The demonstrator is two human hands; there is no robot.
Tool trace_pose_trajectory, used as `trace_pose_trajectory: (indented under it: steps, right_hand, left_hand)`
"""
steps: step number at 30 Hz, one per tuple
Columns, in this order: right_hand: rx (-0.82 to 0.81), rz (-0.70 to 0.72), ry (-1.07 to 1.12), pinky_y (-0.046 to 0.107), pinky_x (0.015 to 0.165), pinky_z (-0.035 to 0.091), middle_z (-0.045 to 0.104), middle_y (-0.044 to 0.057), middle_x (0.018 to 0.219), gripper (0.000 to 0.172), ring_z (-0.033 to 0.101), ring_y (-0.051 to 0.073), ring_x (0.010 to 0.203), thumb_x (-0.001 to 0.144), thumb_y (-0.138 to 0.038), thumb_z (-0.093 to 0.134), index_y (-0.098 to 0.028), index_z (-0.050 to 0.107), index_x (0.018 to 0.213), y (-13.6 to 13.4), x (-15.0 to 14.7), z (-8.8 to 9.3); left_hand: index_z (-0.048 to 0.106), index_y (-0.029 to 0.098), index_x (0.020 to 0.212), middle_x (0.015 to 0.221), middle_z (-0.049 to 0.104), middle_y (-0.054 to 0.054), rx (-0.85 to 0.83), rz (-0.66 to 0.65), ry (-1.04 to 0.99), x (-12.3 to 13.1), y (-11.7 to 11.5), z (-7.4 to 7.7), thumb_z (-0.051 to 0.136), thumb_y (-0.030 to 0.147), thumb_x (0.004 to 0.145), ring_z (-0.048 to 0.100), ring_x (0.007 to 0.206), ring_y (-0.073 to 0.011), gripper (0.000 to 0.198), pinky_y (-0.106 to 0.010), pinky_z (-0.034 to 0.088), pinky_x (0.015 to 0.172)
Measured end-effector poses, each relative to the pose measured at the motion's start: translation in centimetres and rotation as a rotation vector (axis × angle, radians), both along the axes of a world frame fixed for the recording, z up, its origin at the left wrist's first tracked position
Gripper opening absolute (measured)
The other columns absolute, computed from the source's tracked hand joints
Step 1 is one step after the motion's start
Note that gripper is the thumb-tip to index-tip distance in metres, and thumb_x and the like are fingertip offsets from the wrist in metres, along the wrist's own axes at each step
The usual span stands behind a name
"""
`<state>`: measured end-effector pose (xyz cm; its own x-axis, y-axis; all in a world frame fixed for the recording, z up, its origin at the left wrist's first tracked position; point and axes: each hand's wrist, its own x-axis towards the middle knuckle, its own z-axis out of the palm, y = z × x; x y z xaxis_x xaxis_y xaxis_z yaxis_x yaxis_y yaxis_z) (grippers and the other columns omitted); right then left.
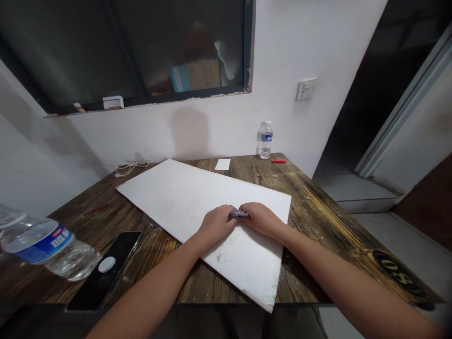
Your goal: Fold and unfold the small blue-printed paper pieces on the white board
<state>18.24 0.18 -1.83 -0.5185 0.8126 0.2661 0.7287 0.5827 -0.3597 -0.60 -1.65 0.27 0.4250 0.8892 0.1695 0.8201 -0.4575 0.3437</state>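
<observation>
Both hands meet over a white board [169, 188] that lies slantwise across the wooden table. Between my left hand [218, 222] and my right hand [260, 218] is a small grey piece [240, 213], pinched from both sides by the fingers. Its exact kind is hard to make out, since the fingertips cover its ends. The hands are low over the board; whether they touch it I cannot tell. One corner of the board juts past the table's near edge.
A large water bottle [52, 245] and a black phone [106, 278] with a white disc [106, 264] are at left. Along the back are a white cable [132, 167], a white card [222, 164], a small bottle [266, 139] and a red stick [278, 161].
</observation>
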Motion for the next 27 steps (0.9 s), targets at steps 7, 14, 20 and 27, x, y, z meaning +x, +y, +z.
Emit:
trace_pose_trajectory:
  steps: [7, 14, 20, 27]
  right_hand:
    - [-0.001, -0.002, 0.004, 0.025, 0.064, 0.029, 0.065, 0.003, 0.081, 0.017, 0.055, 0.016, 0.075, 0.09, -0.033, 0.058, -0.018, 0.061, 0.083, -0.01, -0.01, 0.16]
    - [-0.006, -0.012, 0.003, 0.025, 0.063, 0.029, 0.065, 0.004, 0.081, 0.018, 0.056, 0.017, 0.075, 0.09, -0.035, 0.058, -0.018, 0.061, 0.084, -0.01, -0.01, 0.09]
    - [-0.007, -0.005, 0.005, 0.025, 0.064, 0.03, 0.066, 0.004, 0.082, 0.02, 0.057, 0.017, 0.077, 0.091, -0.035, 0.057, -0.018, 0.06, 0.082, -0.02, 0.03, 0.08]
    - [0.004, -0.008, -0.005, 0.025, 0.065, 0.031, 0.067, 0.005, 0.084, 0.016, 0.058, 0.018, 0.079, 0.091, -0.033, 0.058, -0.018, 0.061, 0.086, -0.1, -0.09, 0.24]
  left_hand:
    - [0.062, 0.024, 0.101, 0.097, 0.066, -0.001, 0.029, 0.007, -0.035, -0.05, 0.27, -0.46, 0.052, 0.021, 0.082, 0.061, 0.086, -0.0198, 0.021, -0.03, 0.044, 0.07]
    - [0.063, 0.024, 0.103, 0.099, 0.064, -0.001, 0.056, -0.007, -0.099, -0.18, 0.48, -0.83, 0.053, 0.02, 0.082, 0.06, 0.089, -0.019, 0.024, -0.03, 0.045, 0.074]
    - [0.066, 0.024, 0.1, 0.095, 0.063, -0.001, 0.079, -0.002, -0.159, -0.21, 0.58, -0.73, 0.055, 0.019, 0.083, 0.059, 0.079, -0.0155, 0.021, -0.027, 0.044, 0.068]
    - [0.067, 0.024, 0.097, 0.094, 0.064, 0.001, 0.112, 0.005, -0.217, -0.02, 0.38, -0.3, 0.058, 0.022, 0.085, 0.058, 0.075, -0.0134, 0.015, -0.027, 0.043, 0.067]
